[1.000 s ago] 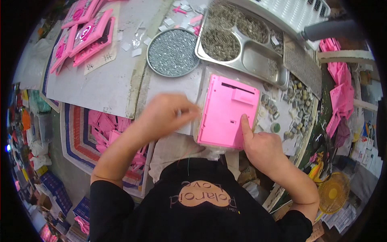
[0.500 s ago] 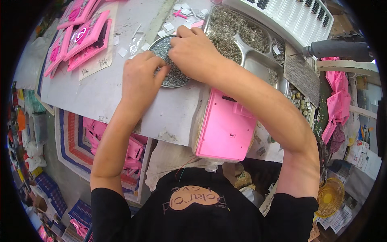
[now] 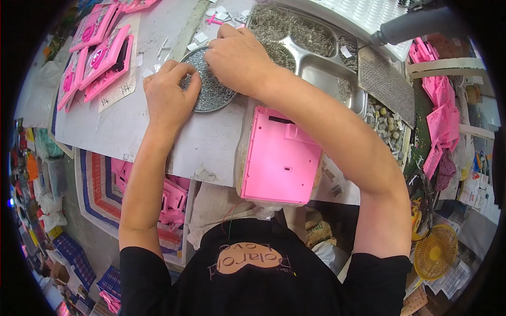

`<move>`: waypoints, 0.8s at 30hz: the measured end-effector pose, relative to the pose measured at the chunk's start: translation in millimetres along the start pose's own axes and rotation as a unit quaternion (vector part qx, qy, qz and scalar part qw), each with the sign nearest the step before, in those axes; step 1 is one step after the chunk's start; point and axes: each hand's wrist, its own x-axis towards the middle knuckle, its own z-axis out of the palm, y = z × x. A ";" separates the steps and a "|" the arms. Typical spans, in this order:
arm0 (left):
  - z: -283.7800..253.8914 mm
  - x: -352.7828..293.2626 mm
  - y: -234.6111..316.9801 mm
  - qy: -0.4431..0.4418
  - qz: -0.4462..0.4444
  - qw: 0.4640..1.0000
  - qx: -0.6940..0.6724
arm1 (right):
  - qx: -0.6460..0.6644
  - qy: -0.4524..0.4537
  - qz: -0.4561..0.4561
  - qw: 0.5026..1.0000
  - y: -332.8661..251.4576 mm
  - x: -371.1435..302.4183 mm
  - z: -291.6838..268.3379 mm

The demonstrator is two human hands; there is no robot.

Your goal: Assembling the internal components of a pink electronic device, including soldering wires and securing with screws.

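Observation:
A round metal dish (image 3: 217, 100) full of small silvery screws lies under both hands. Over its left side, my left hand (image 3: 169, 97) is closed, thumb and fingers curled toward each other. My right hand (image 3: 238, 59) reaches in from the right across the dish's far right part, its fingers bent down and their tips hidden. Whether either hand pinches a screw is too small to make out. Closer to my body, a flat pink plastic housing (image 3: 279, 166) with a dark slot rests at the table's front edge, untouched, partly beneath my right forearm.
Right of the dish stands a compartmented steel tray (image 3: 322, 79) of small metal springs or similar parts. A grey power tool (image 3: 414, 25) juts in at upper right. Stacked pink cases (image 3: 108, 58) lie at left. A striped bin (image 3: 95, 181) holds pink pieces below the table.
The whole view has shifted, so the table's things appear further left. Both hands stay over the dish, fingers still curled. The grey tool now appears higher and further left.

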 end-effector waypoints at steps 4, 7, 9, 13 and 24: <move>0.9 5.6 2.0 0.004 0.001 1.000 0.012 | 0.014 0.087 0.000 0.996 4.5 -2.1 5.2; -8.1 1.7 13.1 -0.018 -0.045 0.994 -0.100 | 0.072 0.096 0.035 0.992 8.9 -8.6 -13.4; -21.9 -10.7 38.9 -0.088 -0.154 0.949 -0.262 | 0.255 0.109 0.119 0.953 12.3 -34.8 -51.1; -34.9 -43.6 71.6 -0.208 -0.100 0.922 -0.311 | 0.396 0.121 0.238 0.878 14.4 -120.7 -97.9; -33.5 -62.5 80.2 -0.233 -0.275 0.781 -0.510 | 0.396 0.045 0.409 0.821 12.3 -204.1 -83.4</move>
